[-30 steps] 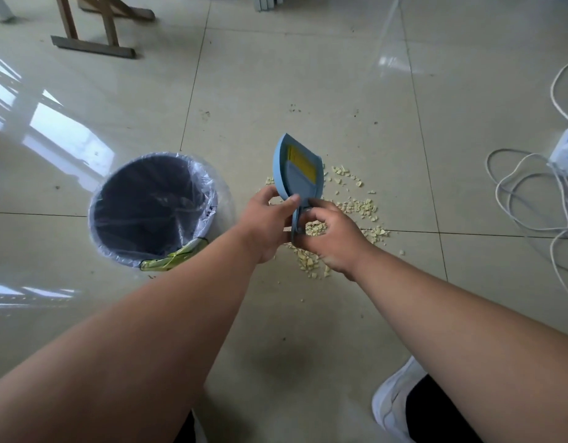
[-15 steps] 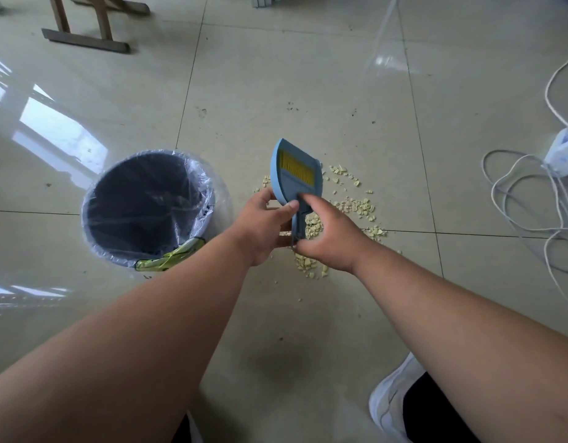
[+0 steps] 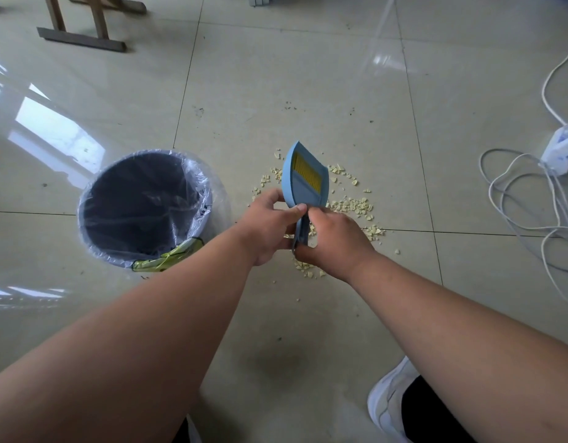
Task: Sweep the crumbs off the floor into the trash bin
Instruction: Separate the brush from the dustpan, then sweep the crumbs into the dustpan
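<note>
Both hands, left (image 3: 266, 227) and right (image 3: 335, 243), as before gripping the upright blue dustpan (image 3: 303, 180) above the crumbs (image 3: 356, 207)

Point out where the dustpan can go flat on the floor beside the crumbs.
Bare tile lies between the crumbs and the white cables, and beyond the crumbs toward the wooden stand. The gap between the crumbs and the trash bin is tight.
</note>
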A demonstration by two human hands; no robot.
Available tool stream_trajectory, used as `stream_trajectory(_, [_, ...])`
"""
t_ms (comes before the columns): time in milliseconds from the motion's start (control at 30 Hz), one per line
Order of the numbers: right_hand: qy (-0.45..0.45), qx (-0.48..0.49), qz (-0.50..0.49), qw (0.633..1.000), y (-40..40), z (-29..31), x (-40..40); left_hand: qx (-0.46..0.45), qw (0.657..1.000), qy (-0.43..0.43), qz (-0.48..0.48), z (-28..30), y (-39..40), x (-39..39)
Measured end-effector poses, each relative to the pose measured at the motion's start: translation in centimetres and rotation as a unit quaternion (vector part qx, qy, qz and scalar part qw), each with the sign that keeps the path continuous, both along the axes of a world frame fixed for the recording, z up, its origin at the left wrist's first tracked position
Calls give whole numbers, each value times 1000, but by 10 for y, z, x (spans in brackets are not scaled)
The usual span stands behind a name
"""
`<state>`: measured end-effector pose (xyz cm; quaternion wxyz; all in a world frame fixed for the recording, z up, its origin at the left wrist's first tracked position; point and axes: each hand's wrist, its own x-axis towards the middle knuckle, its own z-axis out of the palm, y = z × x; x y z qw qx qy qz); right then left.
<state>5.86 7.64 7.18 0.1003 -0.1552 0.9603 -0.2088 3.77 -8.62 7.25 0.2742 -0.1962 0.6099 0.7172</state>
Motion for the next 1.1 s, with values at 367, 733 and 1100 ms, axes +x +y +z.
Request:
stream_trajectory(367, [-77,-63,-31,995,-5,1,5,-36,998,-41,38,-14,-5,3])
stream_trajectory(733, [-65,-92,-202,973,4,-12,-9,-100,994,-43,31,-18,-15,12])
stream_trajectory(1100, [-137,-146,-301,933,18,-30,-21,-250,966,-62,-38,-27,-52,30])
